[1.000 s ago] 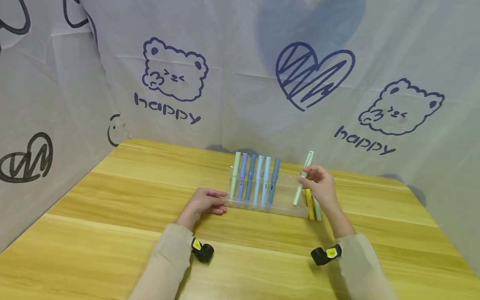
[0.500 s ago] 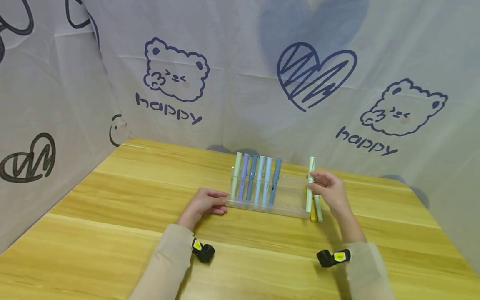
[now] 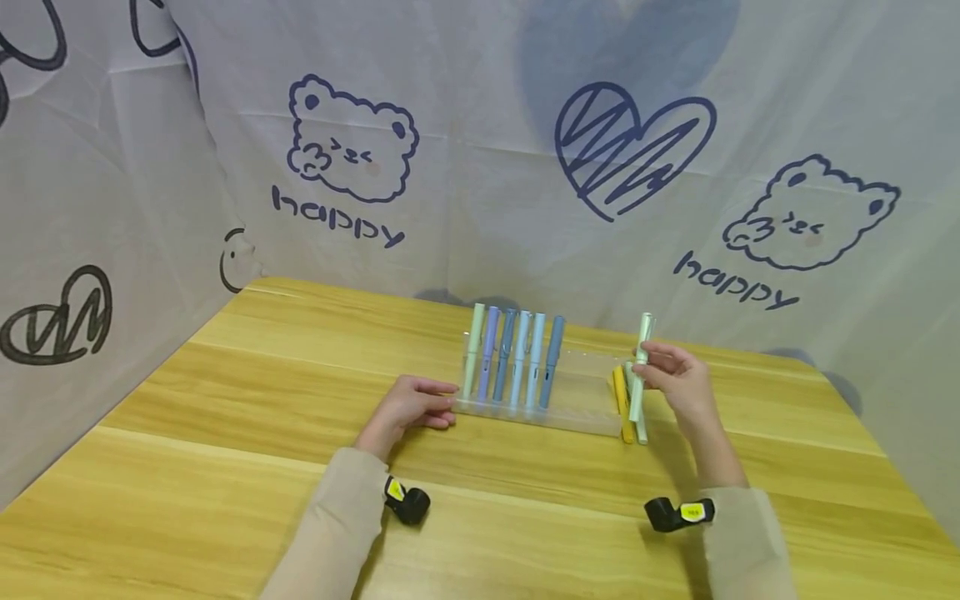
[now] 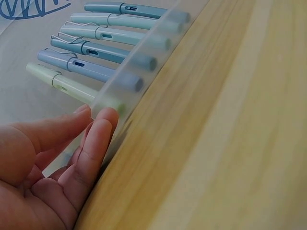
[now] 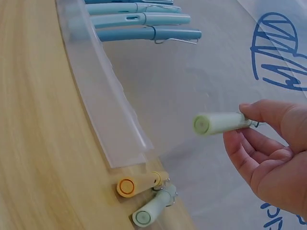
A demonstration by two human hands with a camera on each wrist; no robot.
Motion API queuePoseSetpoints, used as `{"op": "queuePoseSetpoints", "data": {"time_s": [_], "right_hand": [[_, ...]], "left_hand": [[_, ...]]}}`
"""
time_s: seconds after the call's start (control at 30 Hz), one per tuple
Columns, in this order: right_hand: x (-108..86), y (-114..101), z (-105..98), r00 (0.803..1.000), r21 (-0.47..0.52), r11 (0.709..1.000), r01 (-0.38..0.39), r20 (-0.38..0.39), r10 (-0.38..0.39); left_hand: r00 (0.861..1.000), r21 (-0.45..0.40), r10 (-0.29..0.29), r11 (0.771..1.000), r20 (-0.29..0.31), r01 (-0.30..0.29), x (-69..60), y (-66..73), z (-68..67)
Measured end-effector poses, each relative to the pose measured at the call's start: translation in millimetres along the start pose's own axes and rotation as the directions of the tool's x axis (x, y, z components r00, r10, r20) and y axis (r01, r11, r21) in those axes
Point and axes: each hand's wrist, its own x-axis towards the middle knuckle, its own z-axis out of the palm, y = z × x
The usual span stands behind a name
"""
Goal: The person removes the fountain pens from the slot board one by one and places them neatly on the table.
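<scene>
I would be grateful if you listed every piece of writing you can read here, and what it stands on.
"happy": on the backdrop cloth, under the left bear drawing.
"happy": on the same cloth, under the right bear drawing.
Yellow labels on the left wrist camera and right wrist camera: too small to read.
Blue lettering, lower right of the right wrist view: incomplete.
Pens: none readable.

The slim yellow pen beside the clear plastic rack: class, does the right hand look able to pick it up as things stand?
Probably not yet: the right hand is near, but its fingers pinch a slim pale green pen. Otherwise, the slim yellow pen looks uncovered at its near end.
</scene>
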Motion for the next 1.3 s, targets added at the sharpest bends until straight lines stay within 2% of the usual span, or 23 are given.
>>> {"op": "queuePoseSetpoints", "data": {"time_s": [0.13,0.33,0.4,0.67,0.73,0.87,1.0,1.17,1.3], "right_hand": [[-1.8,-2,-2,0.999,-0.042,0.999,-0.015,-0.042,0.014],[-15.3,-30,0,0.999,-0.029,0.999,-0.04,0.001,0.04],[-17.0,-32,-2,0.999,-0.028,0.998,-0.05,-0.01,0.05],[-7.5,-1,-17,0.989,-0.17,0.978,-0.119,-0.104,0.102],[-6.7,2,-18,0.984,-0.189,0.971,-0.146,-0.127,0.123],[-10.2,-1,-19,0.982,-0.219,0.961,-0.169,-0.118,0.146],[-18.5,-14,-17,0.98,-0.253,0.948,-0.193,-0.087,0.177],[-34.1,-47,-3,0.965,-0.315,0.913,-0.26,-0.06,0.254],[-41.5,-65,6,0.948,-0.316,0.896,-0.312,-0.037,0.317]], "left_hand": [[1.0,0.002,-0.002,1.0,-0.002,0.002,0.1,-0.3,0.1],[1.0,0.009,0.0,1.0,0.002,0.0,-1.5,0.5,0.4],[1.0,0.01,-0.001,1.0,0.0,0.001,-1.6,1.1,0.3],[1.0,0.015,0.001,1.0,0.009,-0.001,-2.0,2.1,-0.2],[1.0,0.016,0.0,1.0,0.011,0.0,-2.3,2.0,-0.2],[1.0,0.017,-0.004,1.0,0.011,0.004,-2.5,2.1,0.2],[1.0,0.019,-0.003,1.0,0.008,0.003,-2.6,2.2,0.2],[1.0,0.024,0.001,1.0,0.009,-0.001,-2.9,1.9,0.6],[1.0,0.014,0.004,1.0,0.015,-0.005,-3.3,2.3,-0.3]]}}
